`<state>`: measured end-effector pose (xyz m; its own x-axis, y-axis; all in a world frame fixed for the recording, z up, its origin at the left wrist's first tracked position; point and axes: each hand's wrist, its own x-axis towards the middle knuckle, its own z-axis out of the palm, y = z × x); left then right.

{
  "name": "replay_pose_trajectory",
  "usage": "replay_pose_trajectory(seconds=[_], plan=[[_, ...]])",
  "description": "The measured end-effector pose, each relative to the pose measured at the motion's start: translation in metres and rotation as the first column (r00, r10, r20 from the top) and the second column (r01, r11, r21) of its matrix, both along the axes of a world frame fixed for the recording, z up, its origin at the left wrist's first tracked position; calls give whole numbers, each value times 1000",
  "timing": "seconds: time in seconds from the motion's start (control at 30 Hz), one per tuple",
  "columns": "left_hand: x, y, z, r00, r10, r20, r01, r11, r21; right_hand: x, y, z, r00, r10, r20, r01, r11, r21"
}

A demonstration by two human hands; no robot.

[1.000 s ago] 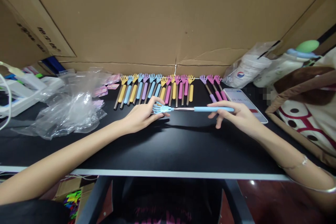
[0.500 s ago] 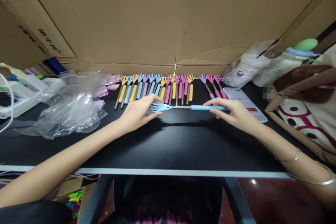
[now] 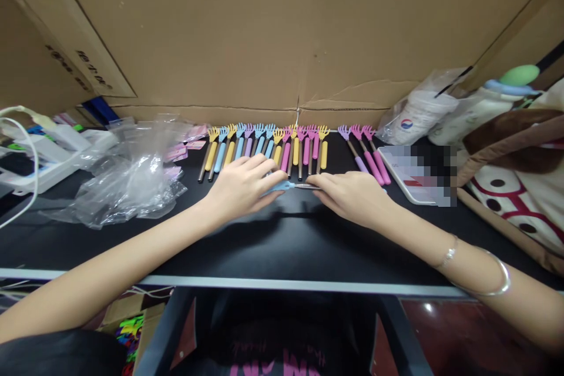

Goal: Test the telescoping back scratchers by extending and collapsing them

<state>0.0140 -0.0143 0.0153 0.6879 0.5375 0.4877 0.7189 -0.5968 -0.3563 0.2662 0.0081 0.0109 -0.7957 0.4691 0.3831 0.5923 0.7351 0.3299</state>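
Between my two hands lies a light blue back scratcher (image 3: 284, 185) with a thin metal rod, held level just above the black table. My left hand (image 3: 247, 183) is closed round its claw-shaped head, which is mostly covered by my fingers. My right hand (image 3: 352, 195) wraps the handle end, with fingertips at the metal rod; the blue grip is almost wholly hidden. Behind my hands is a row of back scratchers (image 3: 263, 147) in yellow, blue, purple and pink, heads toward the wall. To the right lies a smaller group, one purple and two pink back scratchers (image 3: 372, 158).
Clear plastic bags (image 3: 141, 179) are heaped on the left, by a white power strip (image 3: 66, 158). On the right are a phone (image 3: 403, 173), a bagged cup (image 3: 423, 114), a bottle (image 3: 496, 108) and a cloth bag (image 3: 520, 188). A cardboard wall (image 3: 247, 35) stands behind.
My right hand has slid left along the back scratcher, from the blue handle's far end to the metal rod. My left hand has closed further over the head. The view has shifted slightly.
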Motion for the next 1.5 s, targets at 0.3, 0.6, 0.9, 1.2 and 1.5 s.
replay_pose_trajectory(seconds=[0.3,0.6,0.9,1.2,1.5], plan=[[22,6,3,999,-32,-7,32,998,-59,-14,-2,8,999,-3,45,-1,996,92],[-27,15,7,990,78,-116,-67,993,97,42,18,13,996,-87,17,83,988,133],[-52,13,16,991,118,-56,-117,993,20,77,25,17,989,-143,43,137,984,112],[-112,21,26,976,199,-84,-195,979,57,138,44,17,983,-174,66,144,936,322],[-160,16,15,920,307,-245,-238,931,276,218,49,10,859,-506,70,463,829,315]])
